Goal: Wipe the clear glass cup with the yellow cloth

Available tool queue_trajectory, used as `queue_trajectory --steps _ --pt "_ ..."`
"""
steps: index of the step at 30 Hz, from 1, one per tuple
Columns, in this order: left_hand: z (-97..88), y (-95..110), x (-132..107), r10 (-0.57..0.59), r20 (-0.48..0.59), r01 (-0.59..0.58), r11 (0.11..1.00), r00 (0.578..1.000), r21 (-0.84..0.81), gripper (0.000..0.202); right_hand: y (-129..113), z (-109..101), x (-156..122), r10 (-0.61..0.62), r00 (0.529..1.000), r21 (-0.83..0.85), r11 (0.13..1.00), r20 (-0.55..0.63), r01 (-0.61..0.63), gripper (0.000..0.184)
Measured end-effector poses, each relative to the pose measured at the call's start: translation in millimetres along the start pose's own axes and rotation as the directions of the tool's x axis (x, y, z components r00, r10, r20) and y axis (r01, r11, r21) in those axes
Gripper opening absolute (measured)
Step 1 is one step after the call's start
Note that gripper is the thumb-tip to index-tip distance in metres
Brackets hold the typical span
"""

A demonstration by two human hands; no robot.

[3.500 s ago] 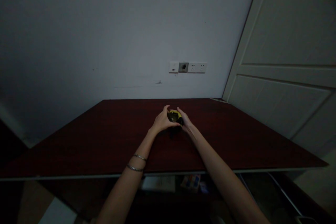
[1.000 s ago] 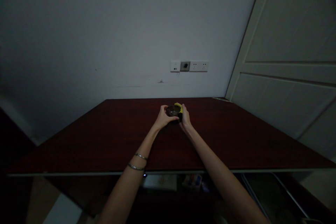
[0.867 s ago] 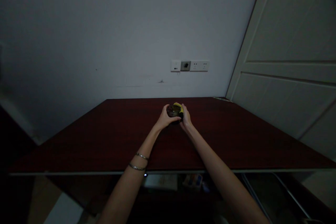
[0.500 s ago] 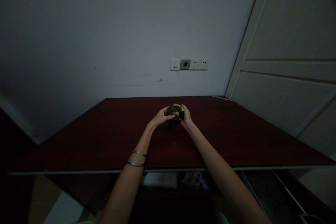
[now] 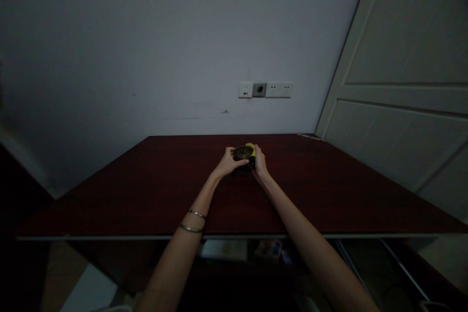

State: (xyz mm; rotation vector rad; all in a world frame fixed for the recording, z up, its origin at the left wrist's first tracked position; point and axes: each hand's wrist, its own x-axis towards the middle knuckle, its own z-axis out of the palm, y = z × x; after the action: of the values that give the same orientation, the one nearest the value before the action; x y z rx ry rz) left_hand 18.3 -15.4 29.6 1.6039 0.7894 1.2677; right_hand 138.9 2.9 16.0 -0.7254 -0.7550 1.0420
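Observation:
Over the middle of the dark red table, my two hands meet around a small cluster. My left hand is closed on a dark, glossy, round bowl-like thing, its thumb across the near side. On the right, my right hand grips a yellow-and-black thing pressed against the round thing. Its exact kind is too dark and small to make out. Most of my right fingers are hidden behind it. Two bracelets circle my left forearm.
Wall sockets and a grey wall plate sit above the table's back edge. A pale panelled door stands at the right. Beneath the front edge, a white box-like thing and small packages lie in shadow.
The yellow-and-black thing has turned or shifted, showing less yellow over the round thing. My left thumb reaches farther right across the front. The view has shifted very slightly.

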Motion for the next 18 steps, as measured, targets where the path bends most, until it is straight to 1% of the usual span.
queue_trajectory --steps 2,5,6,8,11,14,16,18 --pt "1.3 -1 0 0.01 -0.002 -0.01 0.999 1.0 0.038 0.072 -2 1 -1 0.036 0.999 0.024 0.999 0.023 -0.036 0.037" --pt "2.2 -2 0 0.014 -0.01 -0.014 0.997 1.0 0.077 0.081 -5 1 -1 0.044 0.999 0.032 0.998 0.032 -0.045 0.034" --pt "2.0 -2 0 0.007 -0.002 -0.007 0.997 1.0 0.078 0.083 -5 0 -1 0.046 0.999 0.026 0.999 0.027 -0.046 0.033" --pt "0.5 1 0 -0.026 0.047 0.023 0.998 0.999 0.062 0.083 -5 -1 0 0.062 0.998 0.012 0.998 0.005 -0.062 0.031" --pt "-3.8 9 -3 -0.068 0.156 0.073 0.997 0.985 -0.031 0.073 -7 -1 0 0.118 0.993 0.017 0.993 -0.02 -0.117 0.028" --pt "-9.0 17 -5 -0.063 0.235 0.09 0.99 0.97 -0.108 0.06 -10 0 -2 0.167 0.986 0.04 0.985 0.001 -0.167 0.027" --pt "-11.8 20 -6 -0.067 0.238 0.096 0.989 0.969 -0.113 0.056 -12 2 -4 0.18 0.984 0.051 0.982 0.014 -0.181 0.027" --pt "-13.4 19 -6 -0.084 0.196 0.107 0.988 0.977 -0.107 0.055 -13 4 -5 0.193 0.981 0.058 0.979 0.032 -0.195 0.029"
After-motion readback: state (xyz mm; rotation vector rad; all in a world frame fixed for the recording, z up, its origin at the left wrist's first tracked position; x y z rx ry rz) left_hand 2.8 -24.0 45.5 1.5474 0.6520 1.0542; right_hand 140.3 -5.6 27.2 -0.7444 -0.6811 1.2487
